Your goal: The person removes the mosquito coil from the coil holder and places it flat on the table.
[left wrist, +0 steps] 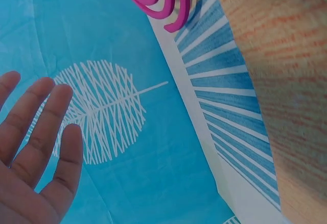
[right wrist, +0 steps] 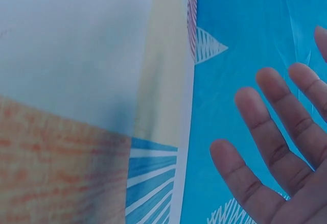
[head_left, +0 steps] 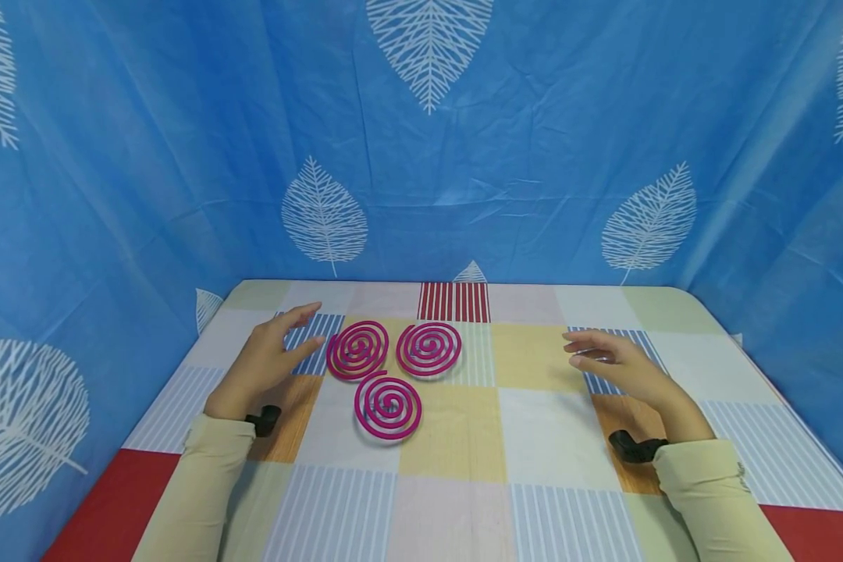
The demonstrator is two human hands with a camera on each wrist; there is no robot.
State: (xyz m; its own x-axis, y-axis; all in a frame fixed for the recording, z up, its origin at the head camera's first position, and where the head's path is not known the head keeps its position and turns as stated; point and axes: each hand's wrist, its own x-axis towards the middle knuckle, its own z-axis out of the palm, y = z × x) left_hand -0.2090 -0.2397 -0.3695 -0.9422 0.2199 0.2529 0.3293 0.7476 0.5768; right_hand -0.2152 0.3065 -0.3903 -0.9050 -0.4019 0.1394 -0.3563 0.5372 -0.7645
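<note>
Three magenta spiral coils, which look like mosquito coils, lie flat on the table left of its middle. The back-left coil [head_left: 357, 350] is nearest my left hand [head_left: 265, 356], whose thumb is a little to the left of it. Beside it lies the back-right coil [head_left: 429, 349], and the front coil [head_left: 388, 405] sits closer to me. In the left wrist view, part of one coil [left wrist: 168, 9] shows at the top edge, and the fingers are apart and hold nothing. Far to the right, my right hand [head_left: 621, 364] hovers over the table with relaxed fingers, holding nothing.
A patchwork-patterned cloth [head_left: 457, 515] covers the table. Blue curtains [head_left: 506, 156] with white leaf prints hang behind it and on both sides. Each wrist wears a black strap-mounted device, such as the right wrist device [head_left: 635, 447].
</note>
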